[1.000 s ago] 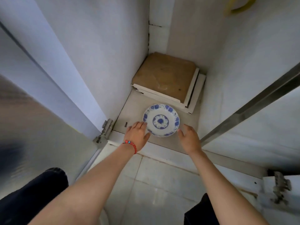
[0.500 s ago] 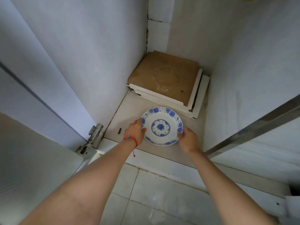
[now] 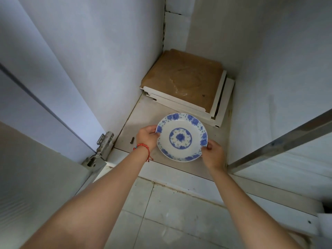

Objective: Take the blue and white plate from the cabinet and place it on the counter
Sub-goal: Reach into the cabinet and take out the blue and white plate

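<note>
— Two hands on it. The left hand (image 3: 147, 137) pinches the rim of the blue and white plate (image 3: 181, 137) at nine o'clock, and the right hand (image 3: 213, 154) grips the rim at about four o'clock.

— Where is the plate?

— Low down, just over the cabinet floor (image 3: 143, 121) near the front edge. I can't tell if it is touching.

— How should they carry it?

— Keep it flat, I think, thumbs on top, and pull it straight back out. Watch the door hinge (image 3: 105, 141) at nine o'clock and the metal rail (image 3: 280, 142) at three o'clock.

— What else is in there?

— Flat boards (image 3: 183, 90) stacked at twelve o'clock, close behind the plate. A tiny dark screw (image 3: 132, 140) lies by the left hand. The walls are pale, the floor tiles (image 3: 161, 212) look dusty. No bench in sight.
</note>
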The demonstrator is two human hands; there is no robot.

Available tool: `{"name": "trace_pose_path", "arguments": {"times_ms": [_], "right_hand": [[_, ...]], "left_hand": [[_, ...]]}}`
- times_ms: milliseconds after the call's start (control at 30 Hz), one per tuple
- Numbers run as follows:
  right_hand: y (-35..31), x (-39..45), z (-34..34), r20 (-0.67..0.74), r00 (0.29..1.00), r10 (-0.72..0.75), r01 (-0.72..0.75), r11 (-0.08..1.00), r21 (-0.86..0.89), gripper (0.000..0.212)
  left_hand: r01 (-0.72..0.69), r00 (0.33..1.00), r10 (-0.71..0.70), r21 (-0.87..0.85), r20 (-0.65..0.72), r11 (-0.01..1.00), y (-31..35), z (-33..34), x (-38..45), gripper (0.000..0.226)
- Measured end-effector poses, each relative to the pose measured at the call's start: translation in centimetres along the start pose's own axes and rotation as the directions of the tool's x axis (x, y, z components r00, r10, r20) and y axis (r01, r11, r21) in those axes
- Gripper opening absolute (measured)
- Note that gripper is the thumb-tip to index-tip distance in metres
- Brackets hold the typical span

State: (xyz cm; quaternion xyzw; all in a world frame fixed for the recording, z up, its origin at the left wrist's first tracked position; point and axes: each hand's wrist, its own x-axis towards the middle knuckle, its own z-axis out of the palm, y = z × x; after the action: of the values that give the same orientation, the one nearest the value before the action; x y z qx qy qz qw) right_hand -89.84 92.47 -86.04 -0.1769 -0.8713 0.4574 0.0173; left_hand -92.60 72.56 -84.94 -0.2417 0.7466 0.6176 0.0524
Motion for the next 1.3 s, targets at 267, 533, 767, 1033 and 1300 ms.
{"name": "trace_pose_path", "arguments": {"times_ms": [267, 533, 767, 1033, 1300], "right_hand": [[-3.9, -4.0, -2.7, -0.187, 0.98, -0.064, 0.107, 0.968, 0.228, 0.013], [-8.1, -10.4, -7.4, -0.21, 0.978, 0.006, 0.086, 0.9, 0.426, 0.018], [-12.2, -16.8, -12.0, -0.225, 0.964, 0.139, -0.021, 0.887, 0.461, 0.023], [-18.8, -22.4, -17.4, -0.144, 0.976, 0.163, -0.093, 0.91, 0.403, 0.034], [-26.2, -27.7, -23.9, -0.095, 0.981, 0.168, -0.134, 0.947, 0.291, 0.023]], "left_hand": [[-0.079, 0.971, 0.047, -0.129, -0.233, 0.988, 2.5, -1.9, -6.5, 0.022], [-0.172, 0.928, 0.05, -0.307, -0.37, 0.936, 5.3, -5.0, -15.4, 0.035], [-0.153, 0.927, 0.025, -0.317, -0.373, 0.936, 10.8, -7.7, -21.9, 0.025], [-0.036, 0.949, -0.061, -0.3, -0.308, 0.953, 16.2, -11.7, -28.3, 0.035], [0.001, 0.95, -0.091, -0.289, -0.298, 0.957, 23.9, -16.2, -35.8, 0.034]]}}
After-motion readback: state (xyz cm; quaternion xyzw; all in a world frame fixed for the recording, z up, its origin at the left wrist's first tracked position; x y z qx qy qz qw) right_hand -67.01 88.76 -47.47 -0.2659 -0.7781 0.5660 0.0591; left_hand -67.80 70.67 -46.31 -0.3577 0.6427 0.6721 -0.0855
